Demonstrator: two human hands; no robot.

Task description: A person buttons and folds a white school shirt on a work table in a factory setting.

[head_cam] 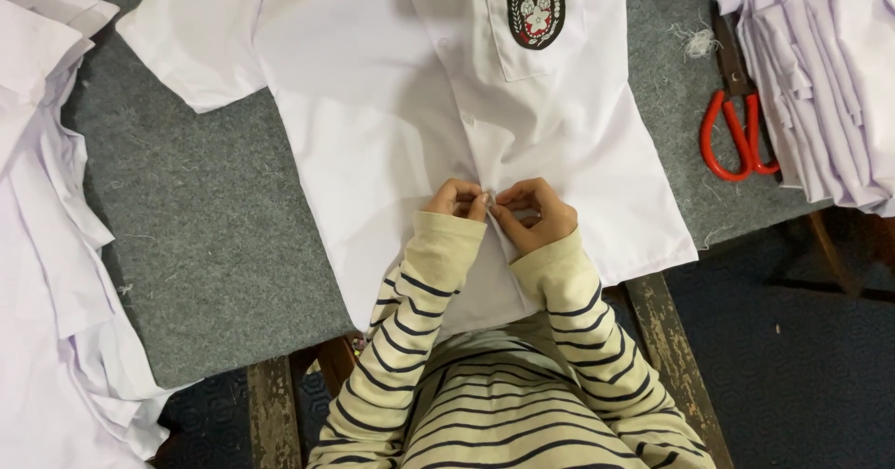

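A white short-sleeved shirt [392, 105] lies flat, front up, on a grey felt-covered table [205, 236]. Its chest pocket carries a dark shield-shaped badge [535, 5]. My left hand [457, 199] and my right hand [530, 213] meet at the shirt's front placket near the hem. Both pinch the white fabric there, fingertips almost touching. Whether a button is between the fingers is too small to tell. Cream sleeves with dark stripes cover both my forearms.
Red-handled scissors [736, 138] lie at the table's right side beside a stack of folded white shirts [820, 68]. A heap of white shirts [47, 245] fills the left edge. Loose thread scraps [697, 40] lie near the scissors. The wooden table frame [667, 348] shows below.
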